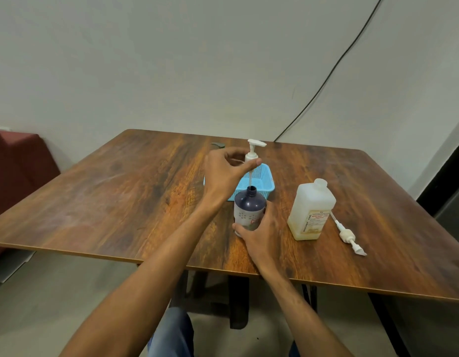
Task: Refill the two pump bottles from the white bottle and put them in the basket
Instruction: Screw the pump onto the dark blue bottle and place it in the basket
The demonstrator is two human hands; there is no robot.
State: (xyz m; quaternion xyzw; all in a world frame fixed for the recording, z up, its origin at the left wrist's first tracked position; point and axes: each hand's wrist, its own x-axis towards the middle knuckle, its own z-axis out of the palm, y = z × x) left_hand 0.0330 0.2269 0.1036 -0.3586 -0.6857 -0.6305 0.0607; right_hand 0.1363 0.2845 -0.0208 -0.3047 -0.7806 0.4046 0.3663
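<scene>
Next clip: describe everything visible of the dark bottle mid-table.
The dark bottle is round-shouldered, deep navy, plastic by its look, with a pale dotted label bearing a small red patch. Its neck is open. It stands upright on the wooden table, in front of the blue basket. The right hand grips its lower half; the left hand holds the white pump above, dip tube reaching the mouth.

I log the left hand [223,173] pinching the white pump [252,153], tube reaching the neck of the dark bottle [249,204]; the right hand [259,233] grips it on the bench [120,189]. Blue basket [262,184] at 12 o'clock, white bottle [310,210] at 3.
</scene>
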